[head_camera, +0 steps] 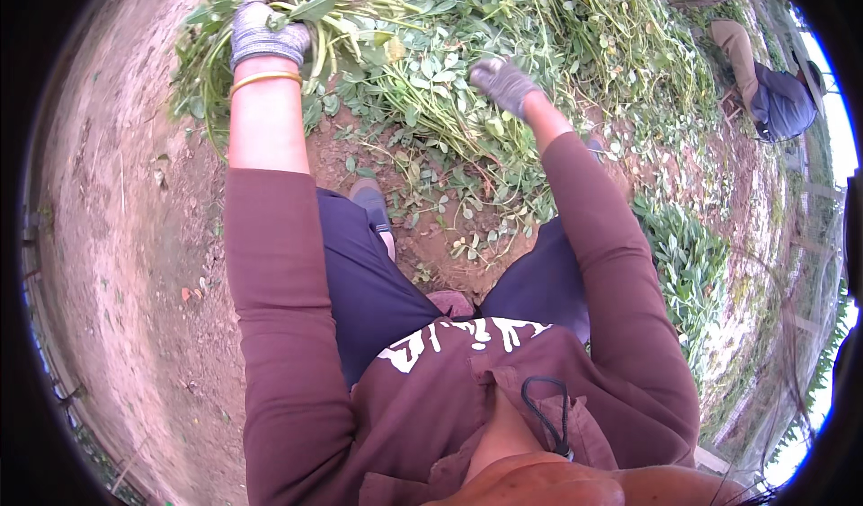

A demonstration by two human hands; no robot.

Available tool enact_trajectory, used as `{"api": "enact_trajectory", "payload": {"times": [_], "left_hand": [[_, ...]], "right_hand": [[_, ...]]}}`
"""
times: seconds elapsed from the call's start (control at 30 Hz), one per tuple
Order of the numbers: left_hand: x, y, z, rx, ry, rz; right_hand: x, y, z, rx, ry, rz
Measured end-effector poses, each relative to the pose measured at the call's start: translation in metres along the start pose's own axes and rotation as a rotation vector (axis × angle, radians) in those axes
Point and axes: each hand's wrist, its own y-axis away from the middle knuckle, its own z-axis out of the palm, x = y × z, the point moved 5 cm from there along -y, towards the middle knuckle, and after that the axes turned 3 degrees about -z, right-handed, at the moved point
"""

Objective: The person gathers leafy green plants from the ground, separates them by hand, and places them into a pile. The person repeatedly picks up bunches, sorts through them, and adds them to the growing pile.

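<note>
My left hand [270, 31], in a grey knit glove with a yellow bangle at the wrist, is closed on a bundle of leafy green stems [337, 17] at the upper left. The bundle's leaves hang down on both sides of the wrist. My right hand [502, 85], gloved in the same way, is over the pile of cut leafy plants [431, 101]; its fingers look curled, and whether they hold anything cannot be made out. Long stems and leaves spread over the soil before me, up to the top edge.
A smaller heap of green plants [688, 263] lies to the right. Bare soil [148, 236] stretches along the left. My shoe [369, 196] stands by the pile's near edge. Another person [782, 98] is bent over at the far right, near a net fence [809, 236].
</note>
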Motion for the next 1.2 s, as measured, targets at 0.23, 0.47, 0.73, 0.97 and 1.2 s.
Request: {"api": "enact_trajectory", "payload": {"times": [0.23, 0.47, 0.73, 0.97, 1.2], "left_hand": [[0.019, -0.012, -0.014, -0.16, -0.26, 0.195], [0.04, -0.049, -0.037, -0.227, -0.429, 0.166], [0.027, -0.06, -0.039, -0.233, -0.005, -0.031], [-0.005, -0.042, -0.024, -0.258, -0.032, -0.136], [-0.066, 0.042, 0.021, -0.515, -0.056, -0.34]], "right_hand": [[0.028, 0.013, 0.113, -0.446, 0.637, -0.049], [0.027, -0.005, 0.122, -0.227, 0.363, 0.161], [-0.006, -0.016, 0.047, 0.031, -0.355, 0.171], [-0.115, 0.039, -0.061, 0.295, -0.84, -0.257], [-0.159, 0.079, -0.077, 0.348, -0.776, -0.475]]}}
